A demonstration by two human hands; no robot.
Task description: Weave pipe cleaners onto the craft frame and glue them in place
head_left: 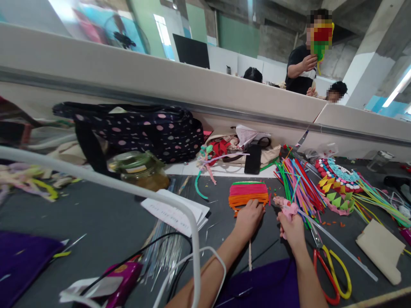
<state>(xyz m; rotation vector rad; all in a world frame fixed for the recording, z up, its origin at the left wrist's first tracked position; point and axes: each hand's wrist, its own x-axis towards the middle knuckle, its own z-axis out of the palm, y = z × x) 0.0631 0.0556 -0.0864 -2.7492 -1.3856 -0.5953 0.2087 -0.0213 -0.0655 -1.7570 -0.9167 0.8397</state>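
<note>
My left hand [249, 219] holds the lower right edge of a flat piece of side-by-side pipe cleaners [248, 189], green along the top, then pink, then orange. Its fingers are bent over the orange rows; the fingertips are partly hidden. In my right hand [293, 231] is a pink hot glue gun [289, 208], its nozzle pointing left, just beside the piece. A long clear glue stick [340, 246] runs out of the gun's back to the lower right. Below my left hand lies a thin pale stem [250, 256].
Scissors [332, 273] with red and yellow handles lie right of my right forearm. Coloured pipe cleaners [300, 184] are heaped behind it. A white tube [192, 231] arches across the left foreground. A phone [253, 159], jar [139, 169] and dotted bag [144, 132] line the partition. People are beyond it.
</note>
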